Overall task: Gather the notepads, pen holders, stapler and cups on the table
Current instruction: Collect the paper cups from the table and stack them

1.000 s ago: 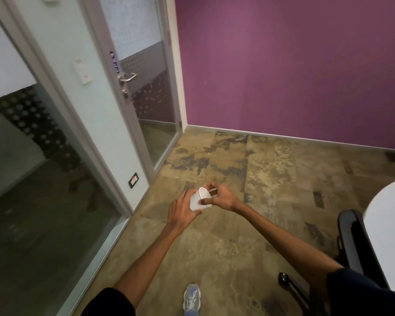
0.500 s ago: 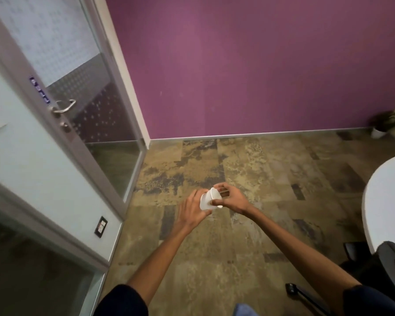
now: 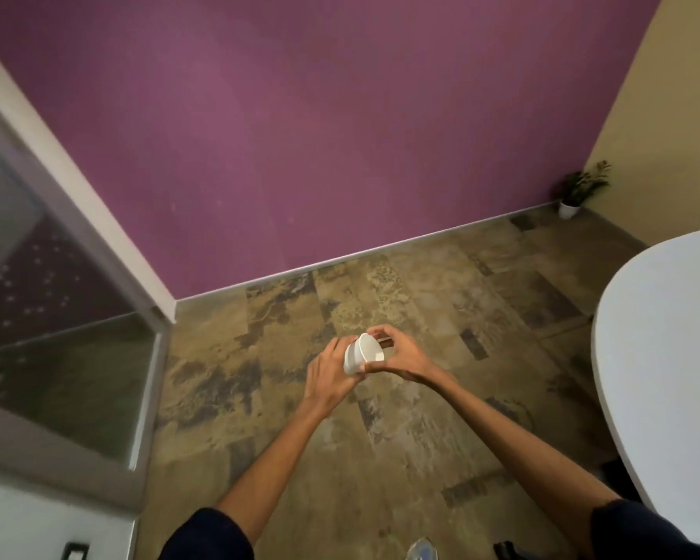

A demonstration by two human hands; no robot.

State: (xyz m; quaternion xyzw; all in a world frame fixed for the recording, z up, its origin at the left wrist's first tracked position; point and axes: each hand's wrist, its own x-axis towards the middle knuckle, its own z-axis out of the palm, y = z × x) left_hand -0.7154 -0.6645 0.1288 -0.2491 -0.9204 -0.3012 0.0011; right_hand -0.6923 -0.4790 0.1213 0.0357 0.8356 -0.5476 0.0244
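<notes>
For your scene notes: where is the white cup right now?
In the head view, the white cup is mid-frame, tilted, held between the left hand and right hand, above the floor.

This looks like a small office meeting room. A glass partition [image 3: 57,357] with a frosted dot pattern and a pale metal frame closes off the left side, a flat purple wall [image 3: 300,135] runs across the back, and patterned brown carpet tiles [image 3: 401,301] cover the floor. A white rounded table [image 3: 663,357] sits to the right, with a small potted plant [image 3: 578,192] in the far corner.
</notes>
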